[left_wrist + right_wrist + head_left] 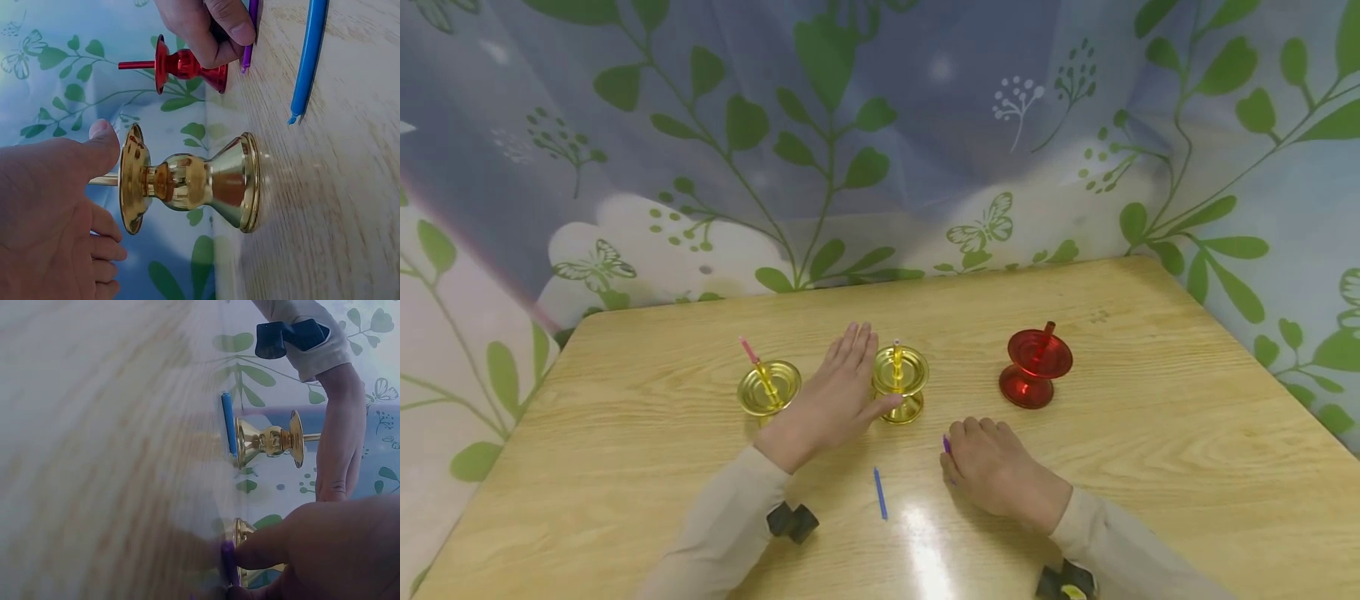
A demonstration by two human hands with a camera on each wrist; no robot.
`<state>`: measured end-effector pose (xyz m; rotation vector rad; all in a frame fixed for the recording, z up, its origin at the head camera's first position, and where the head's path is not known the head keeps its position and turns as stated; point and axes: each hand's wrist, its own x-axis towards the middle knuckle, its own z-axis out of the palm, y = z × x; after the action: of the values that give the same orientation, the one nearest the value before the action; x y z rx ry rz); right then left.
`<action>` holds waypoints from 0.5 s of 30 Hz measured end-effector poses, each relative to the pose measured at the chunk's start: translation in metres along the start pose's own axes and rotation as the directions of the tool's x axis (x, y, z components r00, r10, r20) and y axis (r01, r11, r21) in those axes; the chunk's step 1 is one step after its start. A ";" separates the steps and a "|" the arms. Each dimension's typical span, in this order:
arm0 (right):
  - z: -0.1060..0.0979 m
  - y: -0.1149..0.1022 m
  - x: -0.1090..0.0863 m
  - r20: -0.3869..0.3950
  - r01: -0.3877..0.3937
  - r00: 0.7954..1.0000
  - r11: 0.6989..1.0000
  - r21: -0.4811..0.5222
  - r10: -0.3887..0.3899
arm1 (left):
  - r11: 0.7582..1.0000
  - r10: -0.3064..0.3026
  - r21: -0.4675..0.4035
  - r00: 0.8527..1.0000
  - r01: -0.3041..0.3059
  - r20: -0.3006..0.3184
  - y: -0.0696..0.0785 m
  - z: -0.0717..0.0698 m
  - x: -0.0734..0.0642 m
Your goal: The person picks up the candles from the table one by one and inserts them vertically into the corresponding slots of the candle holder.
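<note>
Leafy printed cloth (955,125) is hanging behind a wooden table (1150,442), where the middle gold candle holder (913,377) is standing upright. On that holder's left, the left hand (835,400) is hovering close beside it, four fingers stretching straight and lying together, the thumb spreading apart across the front; I cannot tell whether it is touching. To the middle holder's front right, the right hand (988,468) is pinching a purple candle (229,562) between thumb and curled fingers, low over the wood. In front of the middle holder, a blue candle (880,493) is lying flat. Left of the middle holder, another gold candle holder (784,379) is carrying a pink candle (749,351); right of it, a red candle holder (1028,385) is standing well apart.
</note>
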<state>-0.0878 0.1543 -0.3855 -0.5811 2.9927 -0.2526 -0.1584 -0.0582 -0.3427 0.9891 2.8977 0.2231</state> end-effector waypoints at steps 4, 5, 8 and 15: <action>0.001 0.000 0.001 0.000 -0.001 1.000 1.000 0.002 0.001 | 1.000 -0.007 0.005 1.000 0.007 0.006 0.000 0.002 0.002; 0.001 0.000 0.001 -0.002 -0.002 1.000 1.000 0.002 0.002 | 1.000 -0.009 0.002 1.000 0.009 0.007 0.000 0.002 0.003; 0.001 0.000 0.002 -0.008 -0.003 1.000 1.000 -0.006 0.003 | 1.000 -0.009 -0.008 1.000 0.009 0.012 0.000 0.003 0.004; 0.000 -0.001 0.003 0.014 -0.016 1.000 1.000 -0.007 0.016 | 1.000 0.000 -0.007 1.000 0.001 0.023 -0.001 0.004 0.005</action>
<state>-0.0905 0.1521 -0.3851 -0.5573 2.9842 -0.2358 -0.1622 -0.0552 -0.3468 0.9833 2.8749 0.2203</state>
